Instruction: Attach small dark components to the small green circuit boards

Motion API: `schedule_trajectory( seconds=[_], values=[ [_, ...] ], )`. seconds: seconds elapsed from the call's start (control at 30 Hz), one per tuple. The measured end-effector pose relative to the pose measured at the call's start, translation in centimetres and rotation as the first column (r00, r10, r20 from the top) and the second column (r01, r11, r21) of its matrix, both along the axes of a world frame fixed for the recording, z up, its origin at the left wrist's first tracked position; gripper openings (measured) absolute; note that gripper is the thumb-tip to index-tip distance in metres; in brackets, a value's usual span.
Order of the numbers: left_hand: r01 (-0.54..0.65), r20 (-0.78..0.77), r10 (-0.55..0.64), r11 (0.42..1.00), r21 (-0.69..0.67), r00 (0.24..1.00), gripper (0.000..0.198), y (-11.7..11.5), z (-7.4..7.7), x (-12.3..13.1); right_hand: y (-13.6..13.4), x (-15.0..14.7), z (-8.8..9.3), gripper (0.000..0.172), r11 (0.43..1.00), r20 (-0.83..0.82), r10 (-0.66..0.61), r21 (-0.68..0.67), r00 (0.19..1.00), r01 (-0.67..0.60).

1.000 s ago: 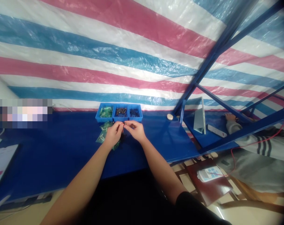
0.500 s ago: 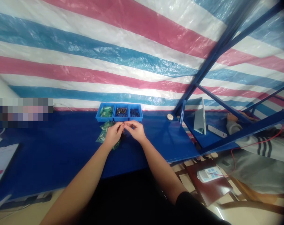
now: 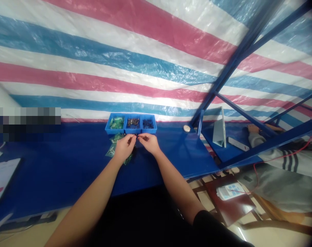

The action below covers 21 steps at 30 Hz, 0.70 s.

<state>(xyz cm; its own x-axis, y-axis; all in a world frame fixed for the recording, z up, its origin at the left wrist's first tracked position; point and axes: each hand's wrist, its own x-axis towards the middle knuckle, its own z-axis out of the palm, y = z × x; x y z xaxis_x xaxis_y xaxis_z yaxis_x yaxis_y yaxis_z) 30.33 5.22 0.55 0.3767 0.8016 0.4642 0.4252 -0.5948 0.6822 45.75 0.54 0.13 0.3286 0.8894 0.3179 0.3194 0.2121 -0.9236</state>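
My left hand [image 3: 125,147] and my right hand [image 3: 149,142] are close together just in front of three joined blue bins. Both have their fingers pinched; whatever lies between the fingertips is too small to make out. The left bin [image 3: 116,131] holds green packets, the middle bin [image 3: 132,131] small metallic pieces, the right bin [image 3: 149,131] small dark pieces. Green packets [image 3: 111,150] lie on the blue table beside and partly under my left hand. Some dark pieces near my fingers are partly hidden.
A round whitish object [image 3: 186,128] lies right of the bins. Blue metal bars [image 3: 216,89] rise at the table's right end. Beyond stand a grey panel [image 3: 219,130] and a person's sleeve [image 3: 287,159]. A white tablet-like object [image 3: 4,178] is at the left.
My fingertips have moved slightly apart, and the small orange-tinted spot between them no longer shows. The person's hand at the right has shifted slightly left.
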Motion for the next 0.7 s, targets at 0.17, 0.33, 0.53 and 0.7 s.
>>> schedule_trajectory(
  seconds=[0.17,0.33,0.53,0.7],
  values=[
    [-0.001,0.004,0.001,1.0,0.008,1.0,0.03,0.0,0.0,0.0,0.4,-0.1,-0.3,0.053,0.993,-0.048,0.104,0.068,0.993,-0.101],
    [0.001,0.001,-0.001,1.0,0.014,1.0,0.03,0.0,0.1,0.0,0.6,0.3,-1.0,0.037,0.994,0.087,0.1,0.039,0.991,-0.104],
    [-0.034,0.009,0.034,0.999,0.028,0.999,0.031,-0.1,0.3,-0.1,0.6,1.6,-1.3,0.023,0.997,0.337,-0.06,-0.033,0.94,0.075],
    [-0.067,0.016,0.066,0.997,0.031,0.998,0.029,-0.1,0.4,-0.2,1.0,1.1,-1.5,0.038,0.994,0.667,0.047,-0.105,0.744,0.032]
  ],
)
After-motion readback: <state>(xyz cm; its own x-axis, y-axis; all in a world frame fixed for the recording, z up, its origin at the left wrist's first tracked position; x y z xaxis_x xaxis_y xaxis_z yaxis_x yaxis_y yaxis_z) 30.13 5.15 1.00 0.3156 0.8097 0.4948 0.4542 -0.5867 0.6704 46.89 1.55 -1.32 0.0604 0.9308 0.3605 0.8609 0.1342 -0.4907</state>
